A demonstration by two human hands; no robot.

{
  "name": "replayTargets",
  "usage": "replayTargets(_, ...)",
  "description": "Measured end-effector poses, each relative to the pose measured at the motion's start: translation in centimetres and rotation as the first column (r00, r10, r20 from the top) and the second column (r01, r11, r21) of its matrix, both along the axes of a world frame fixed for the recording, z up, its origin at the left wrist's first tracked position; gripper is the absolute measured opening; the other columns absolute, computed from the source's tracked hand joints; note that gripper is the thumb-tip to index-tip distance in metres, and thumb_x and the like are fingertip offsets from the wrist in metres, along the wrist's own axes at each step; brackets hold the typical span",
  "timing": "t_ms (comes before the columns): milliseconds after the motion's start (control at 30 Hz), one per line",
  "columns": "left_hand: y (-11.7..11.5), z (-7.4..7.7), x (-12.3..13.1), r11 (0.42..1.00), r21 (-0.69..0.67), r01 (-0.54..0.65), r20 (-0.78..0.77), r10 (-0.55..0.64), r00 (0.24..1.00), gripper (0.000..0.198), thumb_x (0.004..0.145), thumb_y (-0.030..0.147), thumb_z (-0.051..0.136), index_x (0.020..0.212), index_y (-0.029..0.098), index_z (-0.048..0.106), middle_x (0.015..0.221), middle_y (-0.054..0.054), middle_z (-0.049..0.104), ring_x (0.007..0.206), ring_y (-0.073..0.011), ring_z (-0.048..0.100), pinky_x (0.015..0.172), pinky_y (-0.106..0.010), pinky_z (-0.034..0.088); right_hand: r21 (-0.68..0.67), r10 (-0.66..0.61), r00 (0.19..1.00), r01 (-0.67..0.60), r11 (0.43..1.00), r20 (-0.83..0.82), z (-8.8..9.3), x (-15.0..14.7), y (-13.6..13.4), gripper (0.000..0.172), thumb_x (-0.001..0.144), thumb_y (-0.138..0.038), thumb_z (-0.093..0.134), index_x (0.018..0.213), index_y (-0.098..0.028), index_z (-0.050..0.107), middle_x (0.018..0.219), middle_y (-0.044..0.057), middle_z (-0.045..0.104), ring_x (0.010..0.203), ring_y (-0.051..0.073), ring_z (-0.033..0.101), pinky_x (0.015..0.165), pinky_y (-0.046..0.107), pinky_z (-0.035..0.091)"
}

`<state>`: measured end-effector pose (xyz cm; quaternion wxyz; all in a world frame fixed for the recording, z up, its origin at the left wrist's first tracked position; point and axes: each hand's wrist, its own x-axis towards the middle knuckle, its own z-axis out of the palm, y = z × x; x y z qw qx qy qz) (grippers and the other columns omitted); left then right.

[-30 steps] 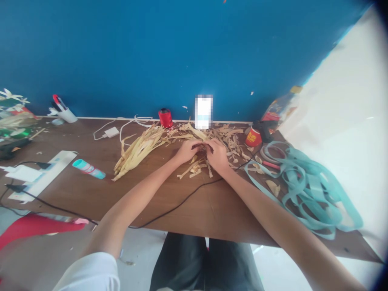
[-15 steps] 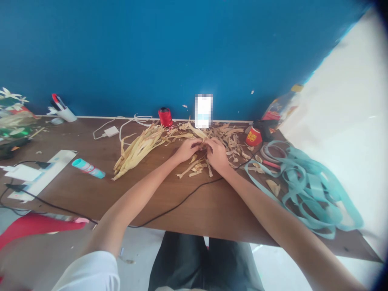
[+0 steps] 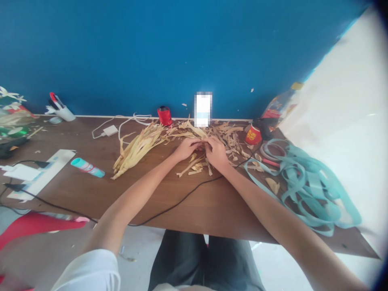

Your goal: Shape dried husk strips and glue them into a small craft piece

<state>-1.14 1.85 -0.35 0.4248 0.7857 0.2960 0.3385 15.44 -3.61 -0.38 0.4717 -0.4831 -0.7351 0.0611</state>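
Close together, our left hand (image 3: 186,149) and right hand (image 3: 216,152) meet at the fingertips, curled inward; whether they are clamped on a scrap between them, we cannot tell, since the fingers hide it. Around them lies what looks like dry husk: a pale husk piece (image 3: 197,130) just beyond our fingers, loose scraps (image 3: 197,167) just below them on our side, and a heap of brown strips (image 3: 230,136) beyond and to the right of our right hand. We judge this stuff very light, papery and brittle, apt to split along its grain, so we would pinch it softly near a broad end, fingertips flat, rather than by a frayed tip. Left of our left hand rests a husk bundle (image 3: 138,151), probably springier, best gathered around its middle. Farther out, we have a red spool (image 3: 164,116) beyond our left hand, a red cup (image 3: 253,134) past our right, and tangled teal ribbon (image 3: 317,182) beside our right forearm.
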Motion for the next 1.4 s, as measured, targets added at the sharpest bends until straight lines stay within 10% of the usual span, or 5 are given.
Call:
replayTargets(867, 0.2, -0.2, 0.1, 0.991, -0.123, -0.045, 0.082, 0.056, 0.995, 0.032, 0.082, 0.041, 0.059, 0.093, 0.012, 0.067, 0.079, -0.006, 0.069, 0.073, -0.0165, 0.065, 0.069, -0.028, 0.051, -0.163, -0.028, 0.949, -0.025, 0.986, -0.314, -0.6, 0.3, 0.7, 0.014, 0.078, -0.021, 0.057, 0.09, -0.018, 0.062, 0.083, 0.004, 0.068, 0.075, 0.019, 0.064, 0.072, 0.033, 0.052)
replayTargets(1400, -0.1, -0.1, 0.2, 0.995, -0.1, 0.027, 0.053, -0.022, 0.998, 0.02, 0.079, 0.03, 0.06, 0.086, 0.011, 0.064, 0.083, -0.006, 0.068, 0.083, -0.0189, 0.066, 0.081, -0.032, 0.049, -0.048, -0.032, 0.981, 0.023, 0.999, -0.192, -0.2, 0.6, 0.5, 0.022, 0.077, -0.01, 0.05, 0.079, -0.019, 0.07, 0.083, 0.004, 0.067, 0.081, 0.018, 0.062, 0.079, 0.033, 0.048)
